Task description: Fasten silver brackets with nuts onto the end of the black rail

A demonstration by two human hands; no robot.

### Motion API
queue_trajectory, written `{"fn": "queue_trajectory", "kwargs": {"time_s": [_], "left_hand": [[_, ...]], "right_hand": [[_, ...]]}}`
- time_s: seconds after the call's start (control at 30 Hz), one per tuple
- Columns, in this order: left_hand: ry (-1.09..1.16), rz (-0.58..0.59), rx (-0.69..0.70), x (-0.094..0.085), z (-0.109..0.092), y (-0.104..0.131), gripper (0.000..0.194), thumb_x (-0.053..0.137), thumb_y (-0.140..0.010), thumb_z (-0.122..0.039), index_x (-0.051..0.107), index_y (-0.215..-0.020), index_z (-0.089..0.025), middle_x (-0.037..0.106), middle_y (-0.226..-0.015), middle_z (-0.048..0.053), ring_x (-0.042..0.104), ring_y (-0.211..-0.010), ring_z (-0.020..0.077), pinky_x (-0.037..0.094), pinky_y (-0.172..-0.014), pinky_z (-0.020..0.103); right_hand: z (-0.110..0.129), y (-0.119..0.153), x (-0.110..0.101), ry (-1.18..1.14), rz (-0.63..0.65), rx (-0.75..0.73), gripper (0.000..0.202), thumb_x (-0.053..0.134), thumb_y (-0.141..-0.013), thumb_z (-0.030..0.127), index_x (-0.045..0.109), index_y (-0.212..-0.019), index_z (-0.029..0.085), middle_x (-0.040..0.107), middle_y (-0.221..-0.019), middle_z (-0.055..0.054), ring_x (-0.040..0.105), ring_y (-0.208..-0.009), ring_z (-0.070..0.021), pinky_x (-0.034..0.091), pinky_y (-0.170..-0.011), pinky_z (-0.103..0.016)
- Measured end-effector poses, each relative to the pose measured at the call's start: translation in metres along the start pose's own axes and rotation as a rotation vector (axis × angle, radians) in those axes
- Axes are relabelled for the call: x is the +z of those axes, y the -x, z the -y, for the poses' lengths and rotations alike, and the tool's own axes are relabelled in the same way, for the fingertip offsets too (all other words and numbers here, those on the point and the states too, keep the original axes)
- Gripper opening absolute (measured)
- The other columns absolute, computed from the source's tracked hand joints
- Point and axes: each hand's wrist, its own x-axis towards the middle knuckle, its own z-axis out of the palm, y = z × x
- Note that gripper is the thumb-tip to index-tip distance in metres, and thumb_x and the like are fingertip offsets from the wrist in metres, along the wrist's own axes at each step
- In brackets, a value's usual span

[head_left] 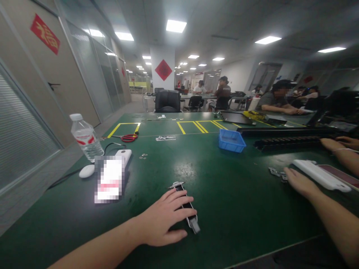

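Note:
My left hand [168,218] lies spread over a narrow black device in a white metal frame [191,220]. Its fingers rest across the top, hiding much of the middle, and a grey block sticks out at the near end. Off to the right, my right hand [301,182] has its fingers together at small metal parts [276,172] on the green table. The fingertips touch the nearest metal part and seem closed on it, though the grip is partly hidden. A white elongated case [319,175] lies just beyond that hand.
A water bottle [86,138], a lit phone [109,183], a white mouse-like object [87,171] and red-handled scissors [129,138] are on the left. A blue bin [231,141] stands beyond the middle. Another person's hands [336,145] are by long black rails [288,142] at right.

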Motion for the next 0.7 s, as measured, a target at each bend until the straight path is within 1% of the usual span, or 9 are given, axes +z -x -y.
{"fn": "queue_trajectory", "kwargs": {"time_s": [0.03,0.1,0.2,0.27,0.43,0.5,0.57,0.63,0.7], "left_hand": [[0.004,-0.003,0.004,0.0,0.0,0.0,0.052,0.059,-0.081,-0.032,0.045,-0.13,-0.028,0.04,-0.142,0.007,0.031,-0.133,0.0301,0.021,-0.11,0.053],[0.009,-0.016,0.012,0.001,0.0,0.0,0.052,0.06,-0.08,-0.031,0.045,-0.13,-0.028,0.04,-0.142,0.007,0.032,-0.133,0.0303,0.022,-0.11,0.053],[0.012,-0.025,0.008,0.001,0.0,0.0,0.052,0.06,-0.08,-0.03,0.046,-0.129,-0.028,0.04,-0.142,0.007,0.032,-0.132,0.0298,0.022,-0.11,0.053],[0.013,-0.027,0.001,0.001,0.001,0.001,0.052,0.061,-0.079,-0.03,0.046,-0.129,-0.029,0.041,-0.141,0.006,0.033,-0.132,0.0295,0.023,-0.109,0.052],[0.019,-0.002,-0.02,0.001,0.001,0.002,0.054,0.061,-0.079,-0.031,0.045,-0.13,-0.03,0.041,-0.141,0.005,0.032,-0.133,0.0294,0.022,-0.109,0.053],[0.021,0.002,-0.022,0.0,0.001,0.002,0.053,0.061,-0.079,-0.031,0.045,-0.13,-0.03,0.04,-0.142,0.005,0.031,-0.133,0.0292,0.022,-0.11,0.053],[0.026,0.0,-0.016,0.0,0.001,0.001,0.053,0.061,-0.079,-0.031,0.046,-0.129,-0.03,0.04,-0.142,0.005,0.031,-0.133,0.0292,0.022,-0.11,0.052],[0.028,-0.008,-0.006,0.0,0.001,0.001,0.052,0.061,-0.079,-0.032,0.046,-0.129,-0.029,0.04,-0.142,0.006,0.032,-0.133,0.0296,0.021,-0.11,0.052],[0.026,-0.008,-0.002,0.0,0.001,0.001,0.052,0.06,-0.079,-0.033,0.046,-0.13,-0.028,0.04,-0.142,0.006,0.032,-0.133,0.0299,0.021,-0.11,0.052]], "right_hand": [[0.008,-0.002,0.008,0.031,0.031,0.012,0.047,0.037,-0.086,0.039,0.065,-0.108,0.009,0.049,-0.126,-0.033,0.043,-0.123,-0.0396,0.035,-0.095,-0.053],[0.027,-0.004,0.025,0.074,0.081,-0.004,0.051,0.035,-0.088,0.038,0.057,-0.121,0.006,0.045,-0.134,-0.026,0.038,-0.129,-0.0346,0.033,-0.102,-0.045],[0.056,-0.004,0.05,0.126,0.13,-0.045,0.054,0.036,-0.088,0.037,0.051,-0.129,0.004,0.043,-0.138,-0.022,0.037,-0.13,-0.0317,0.029,-0.106,-0.042],[0.072,-0.003,0.062,0.148,0.15,-0.094,0.053,0.037,-0.088,0.037,0.05,-0.13,0.007,0.043,-0.139,-0.017,0.035,-0.131,-0.0287,0.027,-0.108,-0.039],[0.107,0.006,0.082,0.159,0.178,-0.199,0.048,0.043,-0.086,0.039,0.059,-0.121,0.011,0.051,-0.132,-0.017,0.035,-0.131,-0.0288,0.03,-0.105,-0.038],[0.123,0.015,0.091,0.136,0.195,-0.261,0.045,0.044,-0.086,0.039,0.059,-0.12,0.013,0.051,-0.132,-0.014,0.036,-0.131,-0.0266,0.029,-0.106,-0.037],[0.142,0.029,0.102,0.105,0.222,-0.323,0.045,0.045,-0.086,0.038,0.058,-0.122,0.012,0.049,-0.134,-0.014,0.034,-0.132,-0.0266,0.026,-0.108,-0.038],[0.166,0.048,0.115,0.058,0.27,-0.392,0.047,0.045,-0.087,0.038,0.057,-0.121,0.009,0.049,-0.134,-0.017,0.033,-0.133,-0.0286,0.024,-0.109,-0.042],[0.195,0.074,0.13,-0.008,0.331,-0.48,0.046,0.046,-0.087,0.039,0.057,-0.12,0.009,0.048,-0.135,-0.017,0.032,-0.133,-0.0283,0.022,-0.109,-0.043]]}}
